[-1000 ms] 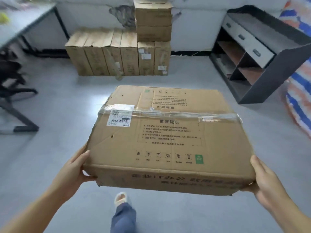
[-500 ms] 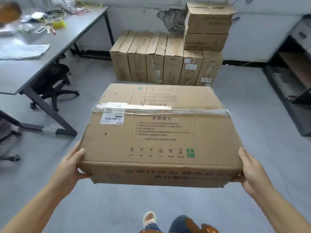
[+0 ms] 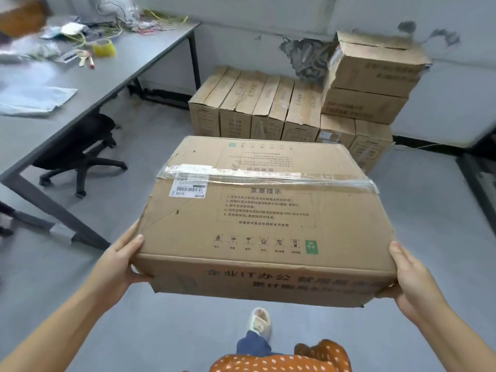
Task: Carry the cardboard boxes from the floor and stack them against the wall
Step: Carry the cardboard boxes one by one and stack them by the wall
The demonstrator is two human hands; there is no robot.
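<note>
A large flat cardboard box (image 3: 265, 210), taped across its top and bearing a white barcode label, is held in the air in front of me. My left hand (image 3: 119, 261) grips its near left corner, thumb on top. My right hand (image 3: 413, 280) grips the near right corner the same way; the fingers of both hands are hidden under the box. Ahead, a row of upright cardboard boxes (image 3: 257, 108) stands against the white wall (image 3: 268, 14), with two boxes (image 3: 373, 76) stacked on the row's right end.
A grey desk (image 3: 88, 76) with tape, cables and plastic bags stands at the left, a black office chair (image 3: 80, 154) tucked under it. A dark shelf edge (image 3: 480, 178) shows at the far right. Grey floor (image 3: 161, 130) lies between me and the stack. My foot (image 3: 259, 322) is below the box.
I have moved closer to the stack and the view has swung left, so the stack sits further right and the desk fills more of the left. Both hands keep the same hold.
</note>
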